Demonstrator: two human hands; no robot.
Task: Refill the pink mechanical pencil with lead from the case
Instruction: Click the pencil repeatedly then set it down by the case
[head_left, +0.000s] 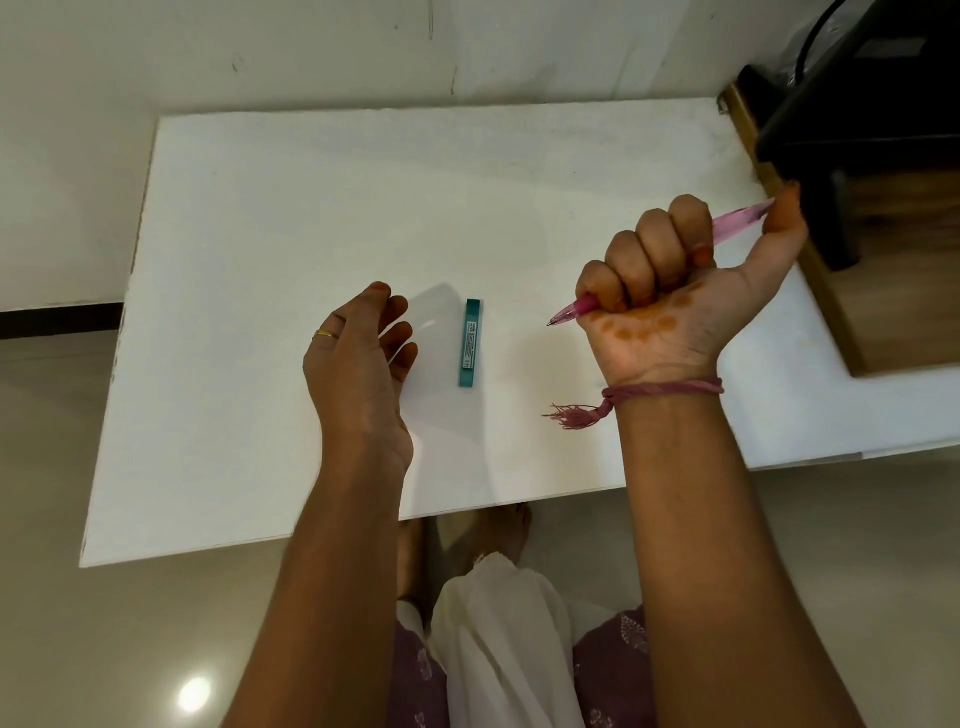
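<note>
My right hand (670, 291) grips the pink mechanical pencil (737, 218) in a fist above the white table (311, 218). Its metal tip pokes out at the lower left of the fist, and my thumb presses on the pencil's far end at the upper right. A slim teal lead case (470, 343) lies flat on the table between my hands, its long side running away from me. My left hand (358, 358) hovers just left of the case with relaxed fingers, holding nothing and not touching it.
A black object (857, 104) stands on a wooden surface (893, 291) at the right, beside the table. The white wall runs behind the table's far edge. My feet and pale clothing (498, 623) show below the near edge.
</note>
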